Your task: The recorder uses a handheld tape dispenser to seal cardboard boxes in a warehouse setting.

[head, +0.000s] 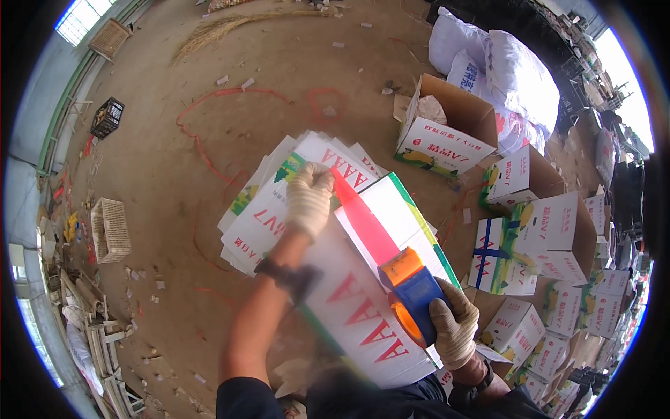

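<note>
Both my hands wear pale knit gloves. My right hand (pixel 456 323) grips a blue and orange tape dispenser (pixel 416 293) over a printed white cardboard box (pixel 361 309). A strip of red tape (pixel 366 222) runs from the dispenser up to my left hand (pixel 310 201), whose fingertips pinch its free end. The strip lies slanted above the box's white flaps. Under my left hand and beyond the box is a fanned stack of flattened printed cartons (pixel 261 214).
Open cartons (pixel 445 144) stand at the upper right near bulging white sacks (pixel 518 78), with more cartons (pixel 555 230) down the right side. At left are a wicker basket (pixel 111 230) and a black crate (pixel 107 118). Red strapping (pixel 199 141) and a straw broom (pixel 225 29) lie on the floor.
</note>
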`<state>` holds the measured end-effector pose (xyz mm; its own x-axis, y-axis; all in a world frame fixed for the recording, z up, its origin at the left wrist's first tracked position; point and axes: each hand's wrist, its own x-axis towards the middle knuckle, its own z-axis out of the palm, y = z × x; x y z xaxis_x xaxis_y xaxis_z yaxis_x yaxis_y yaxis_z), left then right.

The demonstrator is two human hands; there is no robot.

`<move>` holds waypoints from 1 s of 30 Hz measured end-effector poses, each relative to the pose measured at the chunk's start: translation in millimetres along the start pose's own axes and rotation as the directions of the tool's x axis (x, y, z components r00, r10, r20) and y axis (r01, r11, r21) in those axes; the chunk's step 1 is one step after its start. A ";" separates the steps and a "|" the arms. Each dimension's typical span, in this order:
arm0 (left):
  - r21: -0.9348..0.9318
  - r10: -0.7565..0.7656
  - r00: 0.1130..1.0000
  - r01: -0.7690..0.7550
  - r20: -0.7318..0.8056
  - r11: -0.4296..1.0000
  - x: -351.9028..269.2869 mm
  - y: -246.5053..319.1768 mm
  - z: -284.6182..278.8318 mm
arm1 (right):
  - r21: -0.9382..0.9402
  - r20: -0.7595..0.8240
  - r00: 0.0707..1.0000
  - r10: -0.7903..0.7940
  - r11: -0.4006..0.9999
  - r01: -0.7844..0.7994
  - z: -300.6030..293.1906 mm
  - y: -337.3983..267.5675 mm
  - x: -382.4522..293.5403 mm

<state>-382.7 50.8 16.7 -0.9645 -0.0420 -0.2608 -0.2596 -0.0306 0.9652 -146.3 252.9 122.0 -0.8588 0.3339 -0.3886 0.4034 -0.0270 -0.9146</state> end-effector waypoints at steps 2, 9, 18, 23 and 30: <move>-0.049 0.015 1.000 -0.016 -0.009 0.999 0.3 -1.5 -3.1 | 0.006 0.014 1.000 0.016 1.000 -0.016 2.6 0.3 -2.8; 0.112 0.047 0.987 -0.065 0.154 0.992 13.9 15.3 -22.4 | -0.138 0.100 0.995 -0.010 0.990 0.024 7.2 -2.0 -0.2; 0.481 -0.061 0.949 -0.100 0.308 0.871 49.8 40.8 -75.2 | -0.360 0.212 0.973 0.093 0.933 -0.011 35.6 -33.2 21.2; 0.472 -0.127 0.934 -0.049 0.335 0.880 64.9 19.6 -78.3 | -0.337 0.175 0.980 0.094 0.941 -0.030 46.5 -31.1 23.9; 0.694 -0.394 0.785 -0.063 0.478 0.717 49.3 1.3 -62.2 | -0.374 0.154 0.985 0.072 0.927 -0.009 47.4 -29.2 26.7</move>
<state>-427.6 -13.5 3.9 -0.6780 0.4569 -0.5758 -0.1590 0.6736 0.7218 -195.9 217.9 133.0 -0.8661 0.1818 -0.4657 0.4999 0.3249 -0.8029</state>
